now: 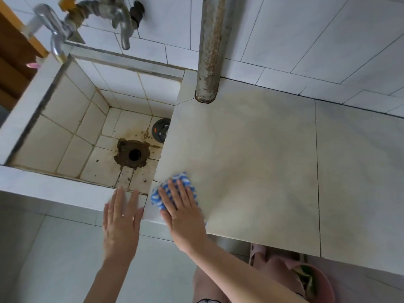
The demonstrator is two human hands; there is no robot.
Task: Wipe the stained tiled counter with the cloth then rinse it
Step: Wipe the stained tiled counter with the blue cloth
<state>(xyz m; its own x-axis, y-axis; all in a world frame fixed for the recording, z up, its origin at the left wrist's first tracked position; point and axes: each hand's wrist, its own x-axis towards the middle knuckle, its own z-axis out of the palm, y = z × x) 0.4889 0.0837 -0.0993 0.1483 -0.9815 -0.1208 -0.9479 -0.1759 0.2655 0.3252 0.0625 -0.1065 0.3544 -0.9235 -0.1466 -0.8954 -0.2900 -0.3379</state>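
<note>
The flat right hand (185, 215) is pressing the cloth (182, 179) at the left counter (262, 160) edge (left hand (121, 219) spread, empty), risking slippage into the sink (65, 127).

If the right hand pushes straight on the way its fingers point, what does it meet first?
Bare counter tile, then probably the edge dropping into the sink; the right hand and cloth angle slightly left.
</note>
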